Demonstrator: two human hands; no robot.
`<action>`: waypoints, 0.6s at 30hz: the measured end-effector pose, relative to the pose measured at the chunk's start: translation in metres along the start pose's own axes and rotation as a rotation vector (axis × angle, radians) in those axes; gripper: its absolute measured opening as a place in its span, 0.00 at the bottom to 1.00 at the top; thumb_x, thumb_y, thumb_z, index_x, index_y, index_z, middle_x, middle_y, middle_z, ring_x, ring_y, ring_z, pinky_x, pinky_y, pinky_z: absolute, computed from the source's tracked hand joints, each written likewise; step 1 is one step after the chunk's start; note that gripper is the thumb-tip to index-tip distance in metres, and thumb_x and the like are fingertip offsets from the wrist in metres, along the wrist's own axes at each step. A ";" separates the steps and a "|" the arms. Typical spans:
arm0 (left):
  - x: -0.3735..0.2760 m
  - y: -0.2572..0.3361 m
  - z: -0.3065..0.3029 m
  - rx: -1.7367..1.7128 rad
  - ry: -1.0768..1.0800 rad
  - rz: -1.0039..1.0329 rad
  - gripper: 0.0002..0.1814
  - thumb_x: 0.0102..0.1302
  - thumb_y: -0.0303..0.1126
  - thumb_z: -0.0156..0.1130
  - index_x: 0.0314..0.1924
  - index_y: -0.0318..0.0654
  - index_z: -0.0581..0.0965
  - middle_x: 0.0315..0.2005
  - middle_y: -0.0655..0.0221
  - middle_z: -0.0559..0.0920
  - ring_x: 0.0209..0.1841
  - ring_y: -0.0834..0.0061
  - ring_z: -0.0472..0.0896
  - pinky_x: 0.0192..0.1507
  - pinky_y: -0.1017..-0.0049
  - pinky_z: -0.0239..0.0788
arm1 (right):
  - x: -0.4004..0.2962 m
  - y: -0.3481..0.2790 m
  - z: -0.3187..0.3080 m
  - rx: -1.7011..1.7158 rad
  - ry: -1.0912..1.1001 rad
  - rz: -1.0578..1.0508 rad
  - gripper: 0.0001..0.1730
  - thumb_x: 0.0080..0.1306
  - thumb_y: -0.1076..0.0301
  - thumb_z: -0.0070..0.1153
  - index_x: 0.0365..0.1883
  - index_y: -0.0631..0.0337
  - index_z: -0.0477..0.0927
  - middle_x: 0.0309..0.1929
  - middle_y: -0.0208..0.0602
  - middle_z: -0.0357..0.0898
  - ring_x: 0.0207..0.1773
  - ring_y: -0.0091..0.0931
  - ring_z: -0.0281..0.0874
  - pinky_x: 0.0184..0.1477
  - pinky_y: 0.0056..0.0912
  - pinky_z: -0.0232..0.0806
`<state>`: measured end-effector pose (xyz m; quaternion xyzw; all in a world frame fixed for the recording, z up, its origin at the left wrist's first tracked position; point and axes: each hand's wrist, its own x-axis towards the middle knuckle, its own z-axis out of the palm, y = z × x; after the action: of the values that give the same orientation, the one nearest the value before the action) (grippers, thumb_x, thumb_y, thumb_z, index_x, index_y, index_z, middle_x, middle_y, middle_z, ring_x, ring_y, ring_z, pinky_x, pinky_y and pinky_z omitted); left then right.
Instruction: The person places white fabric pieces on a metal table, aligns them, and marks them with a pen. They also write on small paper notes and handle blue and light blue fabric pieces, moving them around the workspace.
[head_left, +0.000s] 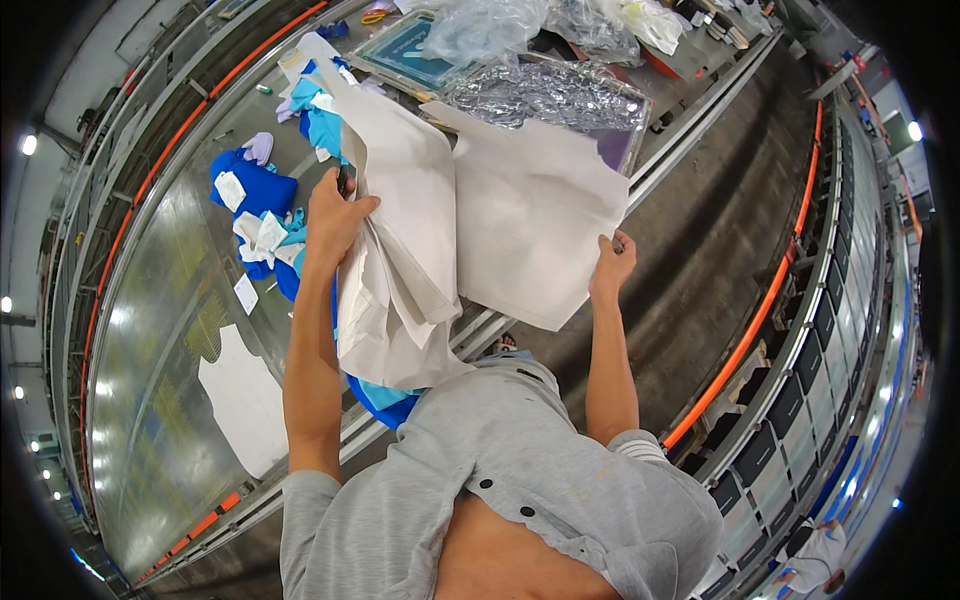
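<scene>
My left hand (335, 217) grips the left edge of a bundle of off-white paper sheets (409, 202), thumb on top. A small dark object shows by its fingers; I cannot tell what it is. The bundle hangs in loose folds, its lower end against my grey shirt. My right hand (613, 264) pinches the right edge of a separate off-white sheet (536, 217), held out flat with curved cut-outs along its upper edge. Part of this sheet's left side meets the bundle. On the table to the left lies a white garment-shaped panel (244, 401).
Blue cloth pieces (274, 187) with white and turquoise scraps lie on the long table (169, 337) to the left. Framed screens (405, 56) and clear plastic (487, 30) cover its far end. An orange rail (750, 345) borders the right-hand aisle. Another person (814, 555) is at lower right.
</scene>
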<state>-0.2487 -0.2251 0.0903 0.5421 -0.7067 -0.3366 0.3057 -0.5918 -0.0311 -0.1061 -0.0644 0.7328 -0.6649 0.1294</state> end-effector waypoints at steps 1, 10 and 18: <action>0.000 -0.001 0.001 -0.024 -0.005 0.005 0.19 0.46 0.28 0.71 0.33 0.33 0.69 0.29 0.70 0.71 0.33 0.76 0.69 0.39 0.75 0.64 | 0.001 0.003 0.000 -0.001 -0.005 0.002 0.19 0.59 0.76 0.65 0.48 0.68 0.77 0.31 0.28 0.72 0.31 0.20 0.64 0.35 0.25 0.62; 0.016 0.004 0.022 0.003 0.061 0.100 0.19 0.47 0.28 0.69 0.37 0.30 0.71 0.33 0.65 0.77 0.37 0.72 0.74 0.41 0.72 0.67 | 0.018 -0.003 -0.008 0.162 -0.205 0.045 0.22 0.55 0.79 0.61 0.51 0.71 0.78 0.36 0.33 0.79 0.36 0.21 0.74 0.39 0.25 0.67; 0.050 0.089 0.175 -0.046 -0.016 0.182 0.17 0.51 0.28 0.63 0.42 0.32 0.74 0.32 0.49 0.82 0.38 0.49 0.82 0.41 0.58 0.71 | 0.023 -0.183 -0.180 0.430 -0.259 -0.082 0.36 0.55 0.83 0.53 0.65 0.74 0.65 0.57 0.52 0.76 0.54 0.39 0.78 0.59 0.43 0.71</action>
<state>-0.4494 -0.2320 0.0626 0.4660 -0.7475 -0.3278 0.3416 -0.6779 0.1159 0.0875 -0.1497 0.5485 -0.7965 0.2057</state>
